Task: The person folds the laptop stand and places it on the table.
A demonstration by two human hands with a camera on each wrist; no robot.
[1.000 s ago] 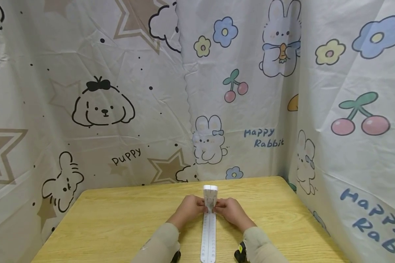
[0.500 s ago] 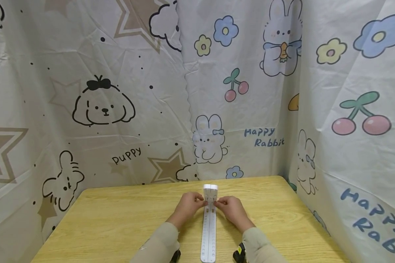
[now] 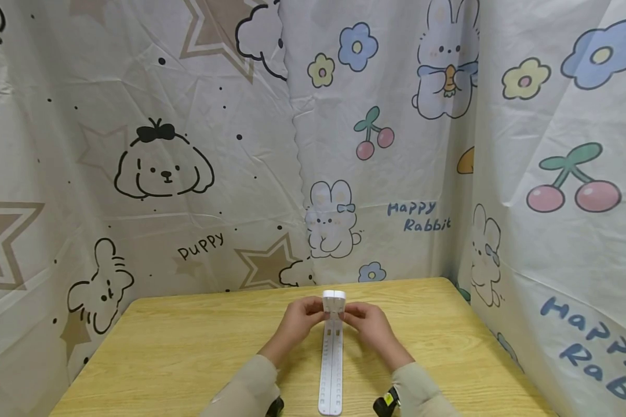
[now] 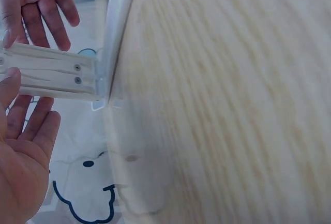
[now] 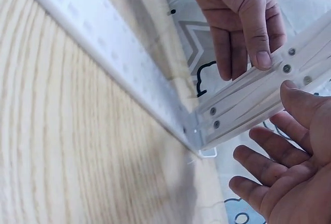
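Note:
A white hinged plastic stand (image 3: 331, 370) has a long flat arm with rows of small holes lying on the table, pointing toward me. At its far end a ribbed arm with screws (image 4: 51, 69) rises steeply from the hinge. My left hand (image 3: 301, 319) holds the left edge of this raised arm, and my right hand (image 3: 369, 323) holds the right edge. In the right wrist view both thumbs lie on the raised arm (image 5: 248, 97), with the other fingers partly behind it. Two small brownish slots show near the hinge.
The stand rests on a light wood-grain table (image 3: 214, 347), its hinge close to the far edge. Printed curtains (image 3: 214, 174) surround the table at the back and sides. A dark strapped device (image 3: 386, 402) sits at the right wrist.
Both hands have moved slightly up and away along the raised arm. That arm looks shorter from the head view, and the slots near the hinge have come into sight.

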